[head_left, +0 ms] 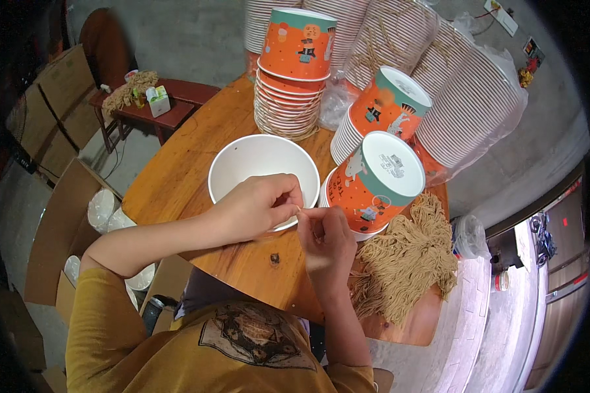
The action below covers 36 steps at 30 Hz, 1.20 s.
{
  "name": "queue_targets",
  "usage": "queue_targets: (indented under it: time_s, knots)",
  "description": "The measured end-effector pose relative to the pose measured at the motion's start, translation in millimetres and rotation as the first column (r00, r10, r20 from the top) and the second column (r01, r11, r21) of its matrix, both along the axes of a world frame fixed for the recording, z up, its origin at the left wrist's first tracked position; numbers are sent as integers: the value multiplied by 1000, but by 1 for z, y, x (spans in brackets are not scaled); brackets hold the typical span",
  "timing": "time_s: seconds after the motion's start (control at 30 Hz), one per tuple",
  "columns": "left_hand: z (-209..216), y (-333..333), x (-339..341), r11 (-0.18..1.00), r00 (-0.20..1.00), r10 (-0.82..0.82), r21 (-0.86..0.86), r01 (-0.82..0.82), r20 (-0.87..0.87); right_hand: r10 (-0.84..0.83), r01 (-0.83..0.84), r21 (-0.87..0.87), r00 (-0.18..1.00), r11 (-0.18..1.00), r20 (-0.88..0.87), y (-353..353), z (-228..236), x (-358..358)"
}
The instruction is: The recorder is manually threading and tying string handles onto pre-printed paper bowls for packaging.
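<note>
Over the near rim of a white paper bucket (246, 157), my two hands meet with their fingertips pinched together. Between them shows a tiny tan bit that looks like the end of a cord (299, 209); most of it is hidden by the fingers. My left hand (263, 204) comes across from the left, thumb and forefinger closed. My right hand (328, 245) is closed too, its fingers curled toward me. The bucket stands upright with its white inside showing and a small hole near the far left rim. A heap of tan cords (410, 259) lies right of my right hand.
Orange and green upside-down bucket stacks (393, 164) stand close on the right, with another stack (294, 78) behind, strung with cords. Bagged white bucket stacks (469, 98) line the back. An open carton (65, 229) with white buckets sits left of the wooden table (177, 170).
</note>
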<state>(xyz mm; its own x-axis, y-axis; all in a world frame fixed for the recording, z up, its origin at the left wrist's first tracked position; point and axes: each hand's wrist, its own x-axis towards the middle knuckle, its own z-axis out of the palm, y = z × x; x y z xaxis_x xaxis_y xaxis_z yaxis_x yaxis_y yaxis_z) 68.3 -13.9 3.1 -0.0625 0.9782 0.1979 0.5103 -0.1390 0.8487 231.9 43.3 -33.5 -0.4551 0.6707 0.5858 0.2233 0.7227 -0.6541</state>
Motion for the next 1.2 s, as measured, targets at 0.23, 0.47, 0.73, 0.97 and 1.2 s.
queue_targets:
  time_s: [0.23, 0.47, 0.73, 0.97, 1.2]
  knots:
    - [-7, 4, -2, 999, 995, -28, -14, 29, 91, 3, -3, 4, 1000, 1000, 1, -2, -1, 2]
    - [-7, 6, -2, 994, 965, -82, -45, 96, 249, -15, -2, -191, 996, 982, -87, 3, -8, 3]
    - [-3, 6, -3, 984, 931, -96, -104, 141, 352, -20, 7, -162, 997, 987, -77, 2, -5, 5]
    - [2, 4, -1, 983, 956, -74, -141, 117, 282, -44, 32, 271, 998, 962, 38, 9, -4, 10]
    - [-7, 7, -3, 987, 953, -82, -112, 119, 292, 10, -34, 243, 995, 969, 99, 13, 2, 10]
